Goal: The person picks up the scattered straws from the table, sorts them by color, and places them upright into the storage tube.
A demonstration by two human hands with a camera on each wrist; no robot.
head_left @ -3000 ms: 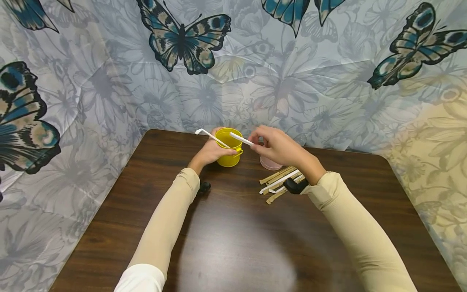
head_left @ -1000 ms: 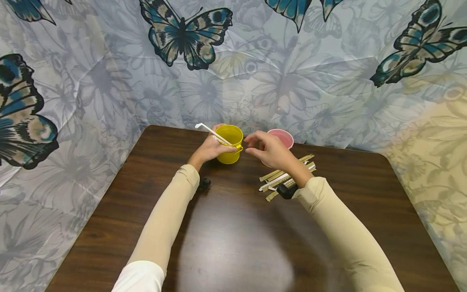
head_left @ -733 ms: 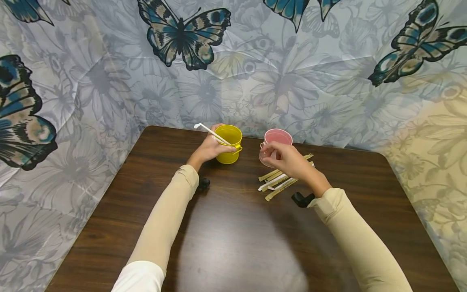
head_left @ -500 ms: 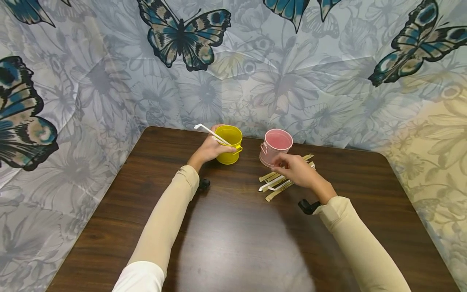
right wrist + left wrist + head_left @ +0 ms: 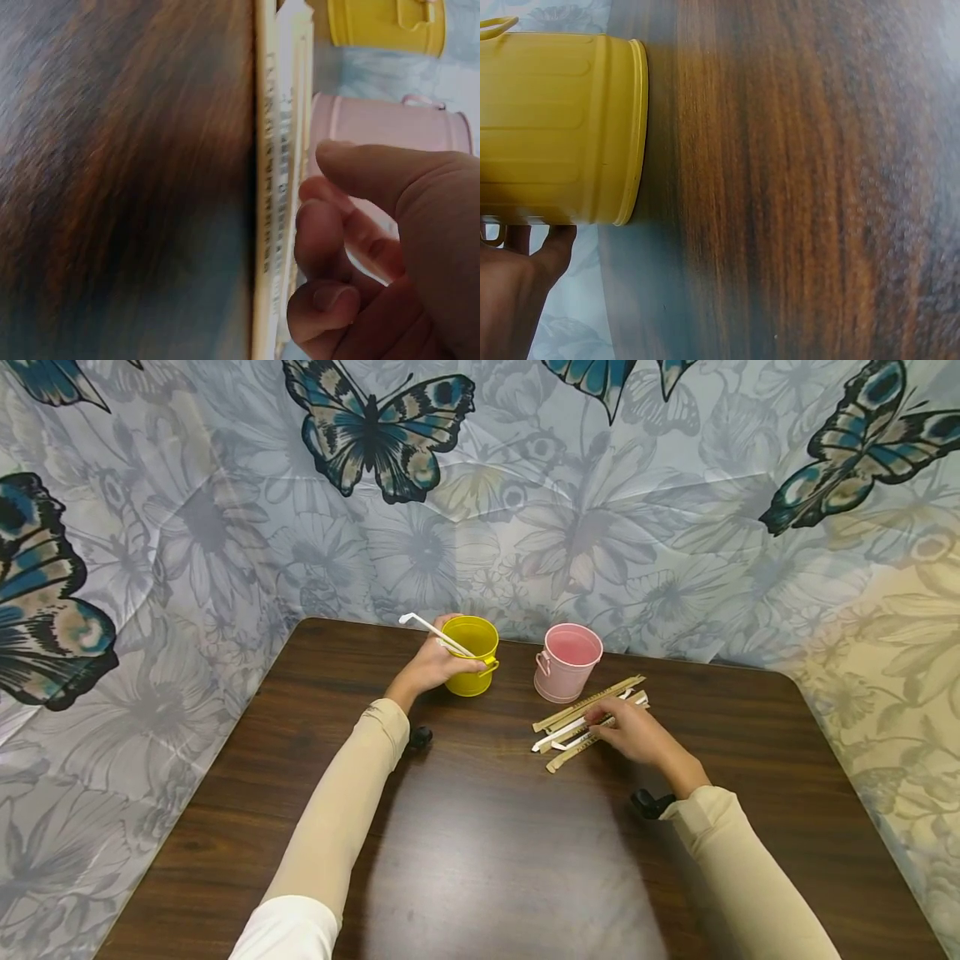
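My left hand (image 5: 435, 665) grips a small yellow metal bucket (image 5: 469, 681) near the back of the table, its thumb along the front by the handle. White bendy straw (image 5: 431, 631) leans inside, its bent end past the left rim; whether it is one straw or more, I cannot tell. In the left wrist view the bucket (image 5: 555, 127) appears sideways, fingers against its wall. My right hand (image 5: 633, 731) is over a pile of straws (image 5: 570, 735), some white, some in brown printed paper. The right wrist view shows a gap between thumb and loosely bent fingers, right beside the wrapped straws (image 5: 281, 180).
A pink bucket (image 5: 568, 672) stands upright just behind the straws, right of the yellow one. All rest on a dark wooden table (image 5: 480, 843). A cloth backdrop (image 5: 525, 527) with butterflies hangs directly behind the table's back edge.
Three seconds ago my right hand held a white straw at the yellow bucket. That hand has since let go and moved right and down to the straw pile. The left hand keeps its grip.
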